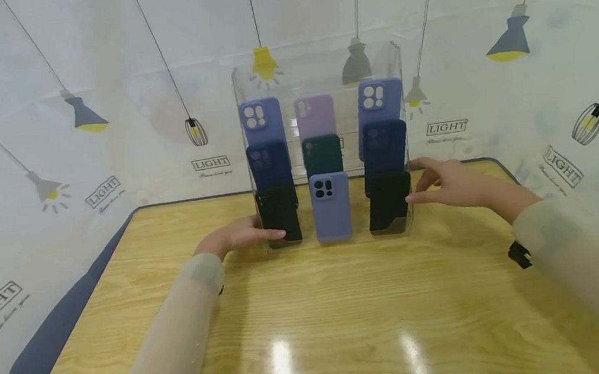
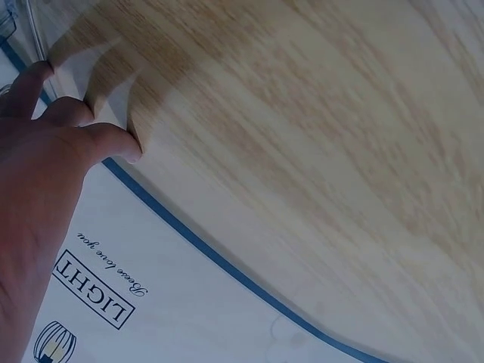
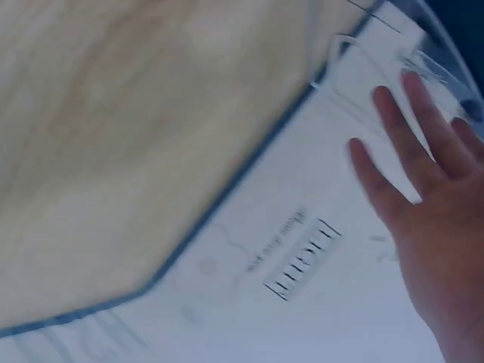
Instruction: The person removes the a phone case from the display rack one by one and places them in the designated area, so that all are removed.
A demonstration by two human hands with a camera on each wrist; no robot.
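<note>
A clear acrylic display stand (image 1: 316, 72) stands upright at the back of the table, bearing several phone cases in three columns. Light purple-blue, pink, dark green, navy and black cases show. My left hand (image 1: 236, 234) grips the stand's lower left side, its thumb in front over the black phone case (image 1: 278, 212) and the other fingers partly hidden behind. At the right side, my right hand (image 1: 451, 182) has its thumb by the edge near another black case (image 1: 388, 200). In the right wrist view the right hand's fingers (image 3: 393, 144) are straight and spread beside the clear plastic.
The wood-grain table (image 1: 341, 302) has a dark blue edge trim (image 2: 219, 257). Close behind it hangs a pale wall covering (image 1: 136, 94) printed with lamps and the word LIGHT. A small black object (image 1: 520, 255) shows under the right sleeve.
</note>
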